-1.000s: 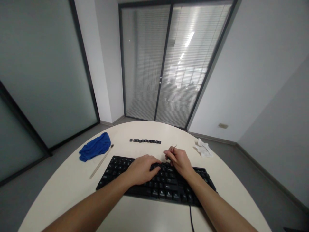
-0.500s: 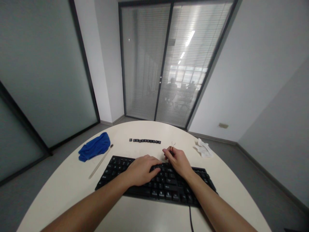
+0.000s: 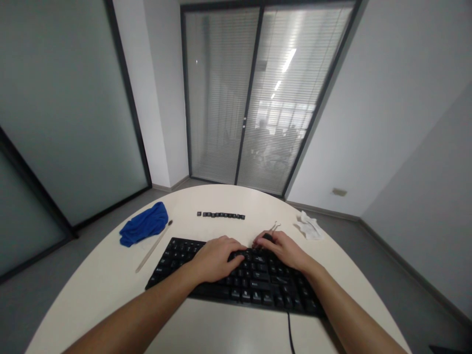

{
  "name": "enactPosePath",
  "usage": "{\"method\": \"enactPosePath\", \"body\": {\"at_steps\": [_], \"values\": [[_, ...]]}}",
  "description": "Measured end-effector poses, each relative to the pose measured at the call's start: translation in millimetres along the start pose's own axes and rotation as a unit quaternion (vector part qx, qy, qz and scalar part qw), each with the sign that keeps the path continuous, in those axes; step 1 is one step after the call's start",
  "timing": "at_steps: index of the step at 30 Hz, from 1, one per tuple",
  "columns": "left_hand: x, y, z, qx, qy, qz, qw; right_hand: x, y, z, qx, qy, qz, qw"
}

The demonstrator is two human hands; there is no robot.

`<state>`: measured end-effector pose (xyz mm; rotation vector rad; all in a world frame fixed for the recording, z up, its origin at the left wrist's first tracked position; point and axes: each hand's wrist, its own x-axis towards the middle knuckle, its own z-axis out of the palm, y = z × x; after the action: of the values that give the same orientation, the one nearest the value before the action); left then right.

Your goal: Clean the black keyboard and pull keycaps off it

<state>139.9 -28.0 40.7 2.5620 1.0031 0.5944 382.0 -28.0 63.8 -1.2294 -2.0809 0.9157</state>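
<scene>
A black keyboard [image 3: 221, 293] lies across the table in front of me, its cable running toward my side. My left hand [image 3: 217, 258] rests on its keys, open, thumb apart from the fingers. Over the keyboard's upper edge, my right hand [image 3: 282, 248] is closed around a keycap puller [image 3: 275, 227], a black handle with thin wire prongs that point away from me and to the right. Its fingertips are partly hidden, and I cannot tell whether they also touch a key. Beyond the keyboard, several loose black keycaps [image 3: 223, 215] form a row.
On the left of the round table [image 3: 206, 329] lie a blue cloth [image 3: 144, 225] and a thin brush [image 3: 154, 247] with a dark tip. A crumpled white tissue [image 3: 310, 226] is near the right edge. Glass panels with blinds [image 3: 221, 98] stand behind the table.
My right hand has turned and shifted slightly right, its forearm swinging outward. The puller's wires have gone from nearly upright to leaning right. My left hand stays in place.
</scene>
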Motion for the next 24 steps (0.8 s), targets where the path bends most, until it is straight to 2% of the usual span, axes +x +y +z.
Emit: {"method": "enactPosePath", "body": {"at_steps": [5, 11, 17, 24], "values": [[-0.3, -0.3, 0.0, -0.001, 0.001, 0.001, 1.000, 2.4, 2.7, 3.7, -0.036, 0.019, -0.003, 0.999], [-0.7, 0.0, -1.2, -0.001, -0.002, -0.002, 1.000, 0.6, 6.7, 1.6, -0.047, -0.011, -0.007, 0.999], [-0.1, 0.1, -1.2, -0.003, -0.002, 0.000, 1.000, 1.9, 4.1, 6.5, -0.104, 0.031, -0.007, 0.994], [-0.3, -0.8, -0.2, -0.005, -0.001, -0.001, 1.000, 2.4, 7.6, 7.4, -0.130, 0.042, -0.014, 0.990]]}}
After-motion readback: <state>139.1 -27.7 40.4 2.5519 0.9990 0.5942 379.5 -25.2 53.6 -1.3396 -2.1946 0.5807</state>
